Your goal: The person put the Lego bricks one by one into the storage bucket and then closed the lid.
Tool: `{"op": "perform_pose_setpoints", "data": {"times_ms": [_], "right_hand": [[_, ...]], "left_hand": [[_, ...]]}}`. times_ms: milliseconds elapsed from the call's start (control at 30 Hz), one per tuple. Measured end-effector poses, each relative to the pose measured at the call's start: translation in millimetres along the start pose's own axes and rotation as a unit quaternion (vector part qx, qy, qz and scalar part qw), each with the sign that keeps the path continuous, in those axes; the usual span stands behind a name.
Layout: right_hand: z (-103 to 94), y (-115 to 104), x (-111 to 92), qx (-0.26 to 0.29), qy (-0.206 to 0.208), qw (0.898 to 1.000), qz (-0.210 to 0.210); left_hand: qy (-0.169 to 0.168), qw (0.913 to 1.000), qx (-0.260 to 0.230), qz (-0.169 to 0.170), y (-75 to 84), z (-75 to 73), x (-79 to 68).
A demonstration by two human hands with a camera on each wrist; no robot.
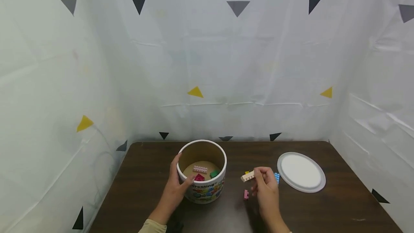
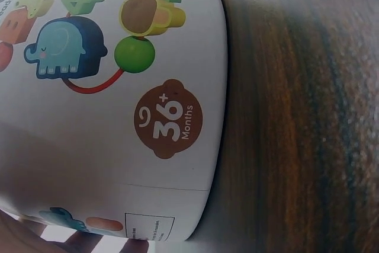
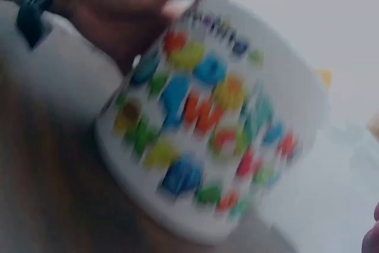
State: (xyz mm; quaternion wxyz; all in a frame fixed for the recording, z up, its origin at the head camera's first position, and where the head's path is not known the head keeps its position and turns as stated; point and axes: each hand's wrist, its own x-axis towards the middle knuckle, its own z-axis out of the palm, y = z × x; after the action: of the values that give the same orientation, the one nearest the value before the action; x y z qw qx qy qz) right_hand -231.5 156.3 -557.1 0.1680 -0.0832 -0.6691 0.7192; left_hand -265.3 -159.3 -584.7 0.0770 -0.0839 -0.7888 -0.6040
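Head feed: I see the right hand [image 1: 266, 188] pinching a cream building brick [image 1: 247, 176] by one end, between the printed bucket [image 1: 207, 191] and the white lid [image 1: 301, 172]. The left hand [image 1: 176, 187] grips the bucket at its rim. I judge the end-only pinch the main risk: a knock against the rim could twist the brick loose. A hard left-hand pull could tip the bucket; a low sweep could scatter the small pink brick [image 1: 246, 194].
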Motion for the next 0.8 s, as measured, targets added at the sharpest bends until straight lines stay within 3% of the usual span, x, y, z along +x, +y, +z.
{"op": "perform_pose_setpoints", "data": {"times_ms": [133, 233, 400, 467, 600, 700, 800], "right_hand": [[28.6, -26, 6, 0.056, -0.026, 0.998, -0.029], [54.5, -45, 16, 0.12, -0.057, 0.99, -0.042], [104.2, -70, 40, 0.267, -0.117, 0.956, -0.022], [121.1, -74, 50, 0.295, -0.138, 0.945, -0.016], [140.1, -67, 64, 0.259, -0.163, 0.952, -0.01], [143.5, -61, 68, 0.218, -0.163, 0.962, -0.013], [143.7, -57, 71, 0.209, -0.159, 0.965, -0.026]], "left_hand": [[-0.005, 1.0, 0.003, -0.003, 0.4, -0.9, 0.5], [-0.007, 0.9999, 0.004, -0.007, 1.7, -1.2, 0.3], [-0.01, 0.9999, -0.008, 0.001, 5.8, -2.3, 0.3], [-0.009, 0.9999, -0.007, 0.003, 6.9, -2.6, -0.6], [-0.008, 1.0, 0.004, 0.003, 9.3, -0.5, -2.2], [-0.012, 0.9999, 0.002, 0.003, 11.5, 2.8, -0.9], [-0.011, 0.9999, -0.001, -0.002, 11.4, 5.5, 1.2]]}}
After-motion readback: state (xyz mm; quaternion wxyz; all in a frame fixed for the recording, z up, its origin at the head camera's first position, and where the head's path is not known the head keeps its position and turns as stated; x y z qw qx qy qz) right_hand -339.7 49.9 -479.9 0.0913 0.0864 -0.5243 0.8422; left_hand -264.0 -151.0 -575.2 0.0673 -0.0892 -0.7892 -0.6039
